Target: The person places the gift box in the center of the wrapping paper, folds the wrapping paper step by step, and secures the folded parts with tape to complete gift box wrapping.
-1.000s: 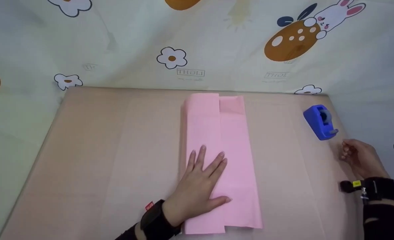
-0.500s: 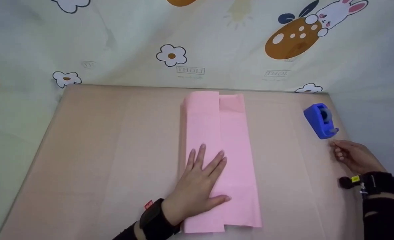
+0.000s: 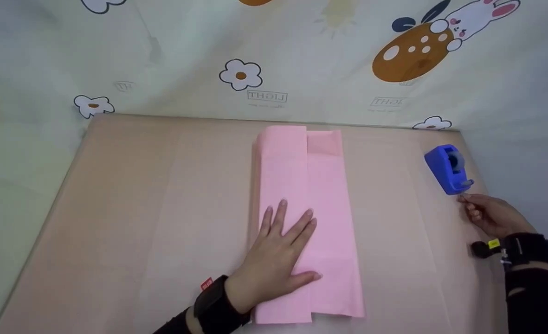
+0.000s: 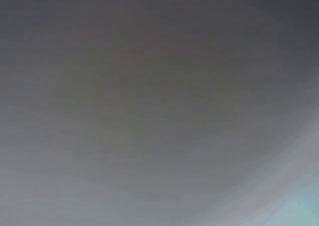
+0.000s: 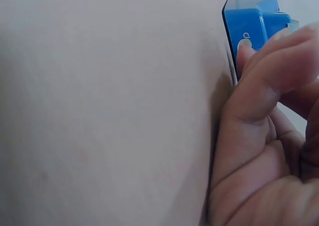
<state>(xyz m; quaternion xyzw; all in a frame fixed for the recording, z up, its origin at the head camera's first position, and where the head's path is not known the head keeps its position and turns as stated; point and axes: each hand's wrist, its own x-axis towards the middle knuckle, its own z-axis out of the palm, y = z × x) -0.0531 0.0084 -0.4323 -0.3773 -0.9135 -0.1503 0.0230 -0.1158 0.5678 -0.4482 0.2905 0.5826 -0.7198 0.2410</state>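
Note:
A long pink sheet of paper [image 3: 325, 222], its left part folded over in a flap, lies along the middle of the table. My left hand [image 3: 276, 264] rests flat on the lower half of that flap, fingers spread. At the right, a blue tape dispenser [image 3: 445, 169] holds a roll of tape. My right hand [image 3: 494, 215] is at its front lower end, fingers curled and fingertips close together. In the right wrist view, the fingers [image 5: 249, 101] partly cover the dispenser [image 5: 244, 26]. Whether tape is between the fingertips cannot be made out. The left wrist view is a grey blur.
The brown table [image 3: 116, 208] ends at the back against a pale printed cloth [image 3: 171, 60]. The dispenser stands near the table's right edge. A black band with a small camera [image 3: 482, 249] is on the right wrist.
My right hand has moved left, closer under the dispenser's front end. My left hand and the pink paper stay in place; the head view has shifted slightly.

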